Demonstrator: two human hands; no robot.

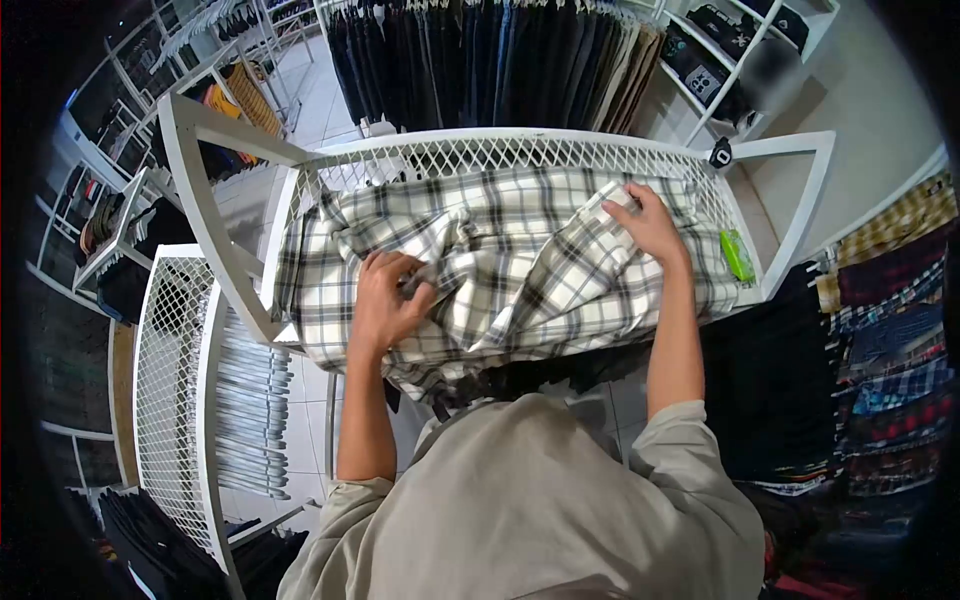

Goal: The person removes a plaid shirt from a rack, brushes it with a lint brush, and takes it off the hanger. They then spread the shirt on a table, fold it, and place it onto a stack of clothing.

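A white, black and grey plaid shirt (560, 280) lies spread and partly bunched over a white mesh rack shelf (480, 150). One sleeve slants across its front, with the cuff near my right hand (652, 228). The fingers of that hand are closed on the cuff end of the sleeve. My left hand (388, 300) is over the left part of the shirt beside a bunched fold. Its fingers are curved, with a gap between thumb and forefinger, and nothing shows between them.
A small bright green packet (737, 256) sits at the shelf's right end. Dark trousers (480, 60) hang behind the rack. Folded plaid shirts (890, 330) are at the right. White hangers (250, 410) and another mesh panel (170, 350) stand at the left.
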